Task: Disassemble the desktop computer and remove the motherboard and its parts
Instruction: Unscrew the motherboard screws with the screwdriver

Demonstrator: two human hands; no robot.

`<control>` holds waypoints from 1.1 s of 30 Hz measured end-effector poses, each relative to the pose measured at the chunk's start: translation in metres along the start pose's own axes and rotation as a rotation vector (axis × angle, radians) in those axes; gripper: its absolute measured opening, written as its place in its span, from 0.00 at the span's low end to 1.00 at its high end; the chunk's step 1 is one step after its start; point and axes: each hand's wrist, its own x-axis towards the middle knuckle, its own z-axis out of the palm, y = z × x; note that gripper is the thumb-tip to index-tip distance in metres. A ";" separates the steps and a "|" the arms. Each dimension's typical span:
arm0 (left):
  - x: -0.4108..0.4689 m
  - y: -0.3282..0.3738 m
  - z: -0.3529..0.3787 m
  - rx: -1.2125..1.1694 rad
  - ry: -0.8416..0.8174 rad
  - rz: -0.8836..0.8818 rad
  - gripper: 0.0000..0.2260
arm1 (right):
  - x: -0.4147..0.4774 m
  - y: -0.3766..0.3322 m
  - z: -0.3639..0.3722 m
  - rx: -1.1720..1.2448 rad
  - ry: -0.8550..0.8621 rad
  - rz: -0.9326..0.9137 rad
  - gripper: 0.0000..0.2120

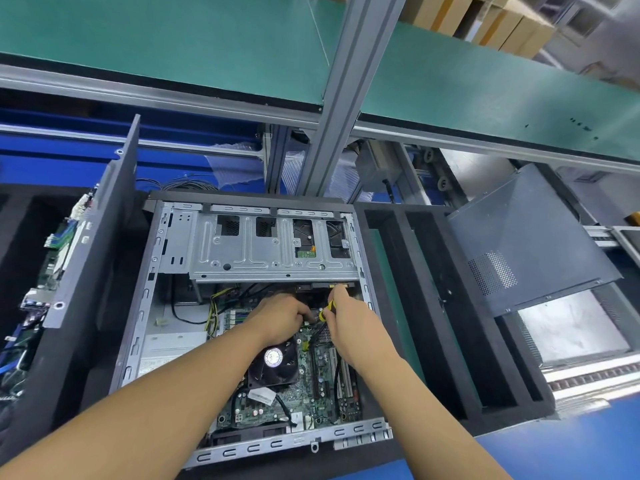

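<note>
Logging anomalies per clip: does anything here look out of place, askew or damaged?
No damage or spill visible. Only the grey side panel sits askew, tilted across the black foam tray's right edge, beside the open case.

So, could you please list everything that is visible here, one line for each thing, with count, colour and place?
computer case: one, grey metal, centre, lying open
drive cage: one, silver, far end of the case
motherboard: one, green, inside the case
cooler fan: one, black, on the motherboard
screwdriver: one, yellow and black handle, over the motherboard
side panel: one, dark grey, right, tilted
foam tray: one, black, beside the case
shelf: one, green, above
cardboard boxes: several, brown, top right
left hand: one, bare, over the motherboard beside the screwdriver
right hand: one, bare, grips the screwdriver
</note>
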 end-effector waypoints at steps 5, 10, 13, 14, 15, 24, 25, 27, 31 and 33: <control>-0.002 0.003 -0.003 -0.077 -0.005 0.063 0.11 | 0.003 -0.008 -0.010 0.041 -0.073 0.018 0.15; -0.004 0.007 -0.003 -0.169 0.018 0.181 0.10 | 0.010 -0.014 -0.013 -0.143 -0.020 0.021 0.13; -0.005 0.009 -0.005 -0.276 0.036 0.188 0.14 | 0.014 -0.018 -0.012 -0.148 -0.075 -0.066 0.04; -0.005 0.009 -0.005 -0.272 0.040 0.189 0.16 | 0.014 -0.019 -0.014 -0.139 -0.093 -0.089 0.03; -0.005 0.010 -0.006 -0.265 0.048 0.188 0.16 | 0.014 -0.020 -0.015 -0.134 -0.108 -0.117 0.02; -0.003 0.013 -0.002 -0.200 0.127 0.165 0.03 | 0.016 -0.018 -0.031 -0.097 -0.047 0.029 0.18; -0.002 0.013 -0.001 -0.199 0.125 0.160 0.05 | 0.017 -0.019 -0.032 -0.131 -0.007 0.075 0.20; -0.001 0.013 0.000 -0.211 0.117 0.147 0.09 | 0.018 -0.020 -0.032 -0.181 0.019 0.098 0.20; -0.004 0.008 0.001 -0.305 0.131 0.164 0.14 | 0.018 -0.021 -0.034 -0.148 -0.007 0.026 0.11; -0.005 0.006 0.003 -0.294 0.149 0.166 0.15 | 0.016 -0.019 -0.037 -0.150 -0.003 -0.014 0.08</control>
